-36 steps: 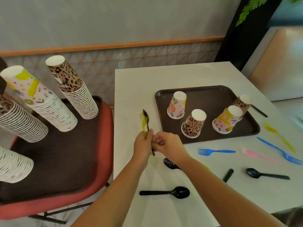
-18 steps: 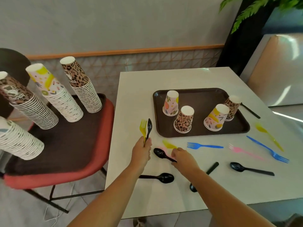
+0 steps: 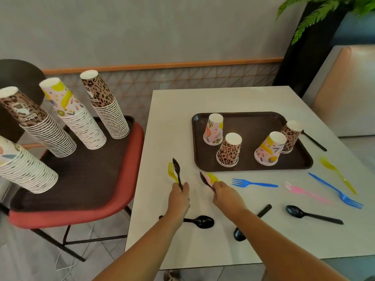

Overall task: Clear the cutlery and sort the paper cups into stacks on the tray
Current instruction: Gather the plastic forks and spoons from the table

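The left hand (image 3: 179, 196) grips a black spoon (image 3: 176, 168) and a yellow fork (image 3: 172, 171), both raised above the white table (image 3: 172, 126). The right hand (image 3: 224, 194) pinches a second black spoon (image 3: 204, 179) with yellow and pink cutlery just beside the brown tray (image 3: 253, 120), which carries four inverted paper cups (image 3: 230, 150). A blue fork (image 3: 249, 183) lies near the tray's front edge.

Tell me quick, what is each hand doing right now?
Left hand: closed on a yellow fork and a black spoon.
Right hand: closed on a second black spoon with a yellow piece.
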Motion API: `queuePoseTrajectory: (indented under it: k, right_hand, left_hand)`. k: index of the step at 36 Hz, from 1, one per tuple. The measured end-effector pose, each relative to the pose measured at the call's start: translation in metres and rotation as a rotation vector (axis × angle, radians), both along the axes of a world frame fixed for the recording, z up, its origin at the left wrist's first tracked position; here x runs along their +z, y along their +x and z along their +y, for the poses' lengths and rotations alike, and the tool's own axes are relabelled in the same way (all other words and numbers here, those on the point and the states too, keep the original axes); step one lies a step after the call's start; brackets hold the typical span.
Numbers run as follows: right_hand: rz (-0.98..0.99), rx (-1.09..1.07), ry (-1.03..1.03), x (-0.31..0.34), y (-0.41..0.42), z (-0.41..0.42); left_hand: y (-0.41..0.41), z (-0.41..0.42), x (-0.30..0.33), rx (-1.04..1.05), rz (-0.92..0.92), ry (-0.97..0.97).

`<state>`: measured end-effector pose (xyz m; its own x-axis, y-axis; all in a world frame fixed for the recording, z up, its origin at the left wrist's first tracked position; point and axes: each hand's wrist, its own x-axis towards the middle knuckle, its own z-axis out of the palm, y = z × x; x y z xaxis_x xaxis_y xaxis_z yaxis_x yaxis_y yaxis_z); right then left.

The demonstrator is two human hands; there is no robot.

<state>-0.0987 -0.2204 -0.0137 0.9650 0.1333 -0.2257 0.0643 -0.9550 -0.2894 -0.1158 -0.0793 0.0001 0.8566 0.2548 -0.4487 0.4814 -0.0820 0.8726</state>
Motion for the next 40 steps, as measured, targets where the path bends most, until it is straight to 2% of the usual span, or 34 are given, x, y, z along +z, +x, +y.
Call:
queuePoseTrajectory:
  k: [7, 14, 18, 23, 25, 29, 32, 40]
  right_hand:
    - [-0.028, -0.08, 0.341, 0.021, 0.009, 0.008]
    - [0.058, -0.174, 0.61, 0.037, 0.019, 0.018]
    - [0.113, -0.188, 0.659, 0.039, 0.021, 0.012]
    - [0.123, -0.162, 0.683, 0.039, 0.028, 0.006]
    - [0.076, -0.182, 0.645, 0.035, 0.032, 0.001]
    - [-0.026, -0.057, 0.286, 0.013, 0.023, -0.022]
    - [0.013, -0.01, 0.129, 0.0, 0.016, -0.023]
    - [-0.006, -0.026, -0.029, -0.01, 0.013, -0.026]
  left_hand:
    - [0.008, -0.014, 0.002, -0.041, 0.008, -0.132]
    - [0.012, -0.021, 0.013, -0.2, -0.033, -0.101]
    - [0.012, -0.025, 0.014, -0.247, -0.073, -0.154]
    - [0.016, -0.019, 0.01, -0.293, -0.13, -0.046]
    - [0.014, -0.014, 0.01, -0.292, -0.136, -0.023]
    - [-0.006, -0.013, 0.012, -0.184, -0.164, -0.019]
    - [-0.009, -0.006, 0.009, -0.197, -0.185, -0.008]
    - [-0.012, -0.004, 0.012, -0.18, -0.178, -0.068]
